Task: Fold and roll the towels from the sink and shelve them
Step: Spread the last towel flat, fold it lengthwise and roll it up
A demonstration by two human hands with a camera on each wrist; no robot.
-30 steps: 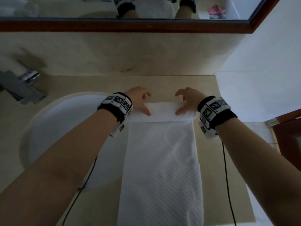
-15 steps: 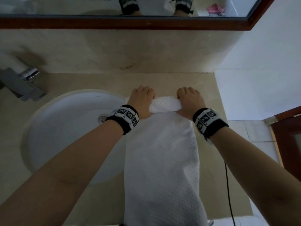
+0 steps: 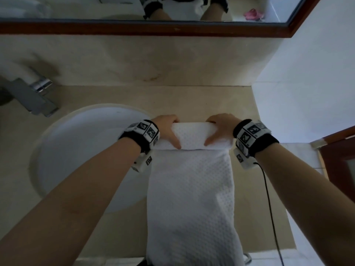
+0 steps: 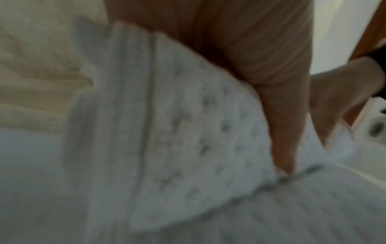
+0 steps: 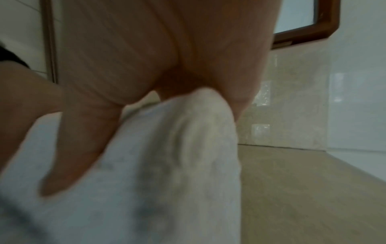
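Observation:
A white dimpled towel lies as a long folded strip on the beige counter, its near end hanging over the front edge. Its far end is rolled into a thick roll. My left hand grips the roll's left end, fingers curled over the top and thumb along the near side. My right hand grips the right end the same way. In the left wrist view the roll sits under my left hand. In the right wrist view my right hand wraps the roll's end.
A round white sink sits left of the towel, with a chrome faucet at its far left. A wood-framed mirror hangs above the backsplash. A white wall closes the counter's right side; a brown door stands beyond.
The roll has grown thicker and come nearer to me along the strip. Both hands shifted from pressing over the roll's top to gripping its ends with thumbs on the near side.

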